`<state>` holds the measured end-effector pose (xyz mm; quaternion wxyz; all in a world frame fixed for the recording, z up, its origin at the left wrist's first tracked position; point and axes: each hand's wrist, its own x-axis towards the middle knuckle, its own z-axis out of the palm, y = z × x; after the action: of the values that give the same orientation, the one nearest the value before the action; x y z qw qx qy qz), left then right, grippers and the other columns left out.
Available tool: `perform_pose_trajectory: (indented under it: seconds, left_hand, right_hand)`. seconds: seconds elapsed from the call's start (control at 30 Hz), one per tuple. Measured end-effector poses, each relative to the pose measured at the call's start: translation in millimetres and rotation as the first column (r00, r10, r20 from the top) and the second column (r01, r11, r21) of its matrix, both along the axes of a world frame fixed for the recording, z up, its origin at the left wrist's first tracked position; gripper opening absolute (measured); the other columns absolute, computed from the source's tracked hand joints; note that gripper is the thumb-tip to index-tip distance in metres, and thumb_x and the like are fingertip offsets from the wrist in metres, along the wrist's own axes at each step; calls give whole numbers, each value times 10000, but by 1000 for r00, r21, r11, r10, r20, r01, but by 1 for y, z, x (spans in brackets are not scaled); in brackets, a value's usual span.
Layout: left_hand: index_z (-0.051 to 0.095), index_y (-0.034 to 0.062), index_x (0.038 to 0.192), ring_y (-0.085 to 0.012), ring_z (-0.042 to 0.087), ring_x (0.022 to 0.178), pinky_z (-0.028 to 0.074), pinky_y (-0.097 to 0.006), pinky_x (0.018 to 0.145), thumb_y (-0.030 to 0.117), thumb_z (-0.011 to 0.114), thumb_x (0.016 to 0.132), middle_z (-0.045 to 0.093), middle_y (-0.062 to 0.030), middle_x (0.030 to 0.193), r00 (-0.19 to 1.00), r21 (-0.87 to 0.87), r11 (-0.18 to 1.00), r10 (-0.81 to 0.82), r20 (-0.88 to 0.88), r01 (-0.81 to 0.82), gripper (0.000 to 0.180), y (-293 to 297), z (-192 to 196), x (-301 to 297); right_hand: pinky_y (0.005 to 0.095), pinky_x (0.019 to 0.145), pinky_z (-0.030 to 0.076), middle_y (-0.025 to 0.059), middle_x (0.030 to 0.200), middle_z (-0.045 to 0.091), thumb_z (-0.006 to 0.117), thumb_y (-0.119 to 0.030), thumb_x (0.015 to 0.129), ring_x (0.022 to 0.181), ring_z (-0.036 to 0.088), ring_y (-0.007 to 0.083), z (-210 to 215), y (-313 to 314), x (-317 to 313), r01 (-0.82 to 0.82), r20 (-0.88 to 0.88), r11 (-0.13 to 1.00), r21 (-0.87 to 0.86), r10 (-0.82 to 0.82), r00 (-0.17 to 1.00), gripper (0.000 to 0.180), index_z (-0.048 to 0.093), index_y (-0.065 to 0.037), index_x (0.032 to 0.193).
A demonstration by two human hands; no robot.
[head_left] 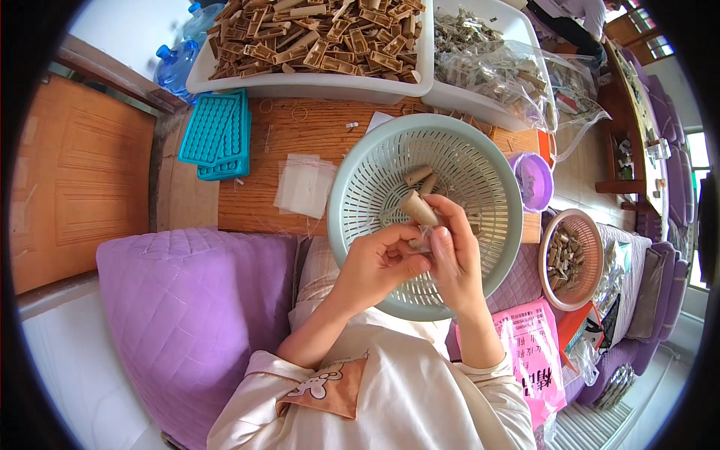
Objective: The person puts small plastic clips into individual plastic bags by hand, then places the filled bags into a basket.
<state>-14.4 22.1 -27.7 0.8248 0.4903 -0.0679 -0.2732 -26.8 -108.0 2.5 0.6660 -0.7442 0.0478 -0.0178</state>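
Observation:
Over the green slotted basket [349,196], my hands meet at a tan, rounded plastic piece [415,208] with clear plastic film [424,241] around its lower end. My right hand [461,259] is closed around the piece, its index finger along the side and film showing by the thumb. My left hand [379,262] pinches the film from the other side; its fingertips are partly hidden. Beneath them, a couple of similar tan pieces [418,175] lie in the basket, along with some clear film.
White tubs of brown plastic shells [315,45] and grey-green pieces [465,34] line the table's back. Flat clear bags [305,185] and teal trays [214,135] lie left. A purple tub [534,182], pink basket [571,259] and pink bag [525,352] are right.

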Motion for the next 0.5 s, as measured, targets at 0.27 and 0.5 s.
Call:
perform_pose_trajectory:
  seconds: [0.27,0.5]
  left_hand:
    - [542,-5,968,-46,555,703,423,-154,601,77,637,784,612,-42,794,981,37,982,181,63,-184,222,-2,-1,2]
    - [525,-6,1060,-77,572,703,443,-185,630,81,660,762,630,-77,758,924,176,928,279,261,-330,339,9,12,8]
  right_hand:
    - [199,691,454,84,1004,554,460,-9,865,790,539,76,-3,-11,-9,94,-193,904,416,-13,981,287,488,29,1147]
    - [212,647,495,89,1002,484,483,43,833,741,580,113,9,-48,-12,272,57,956,114,-280,958,268,526,47,1097]
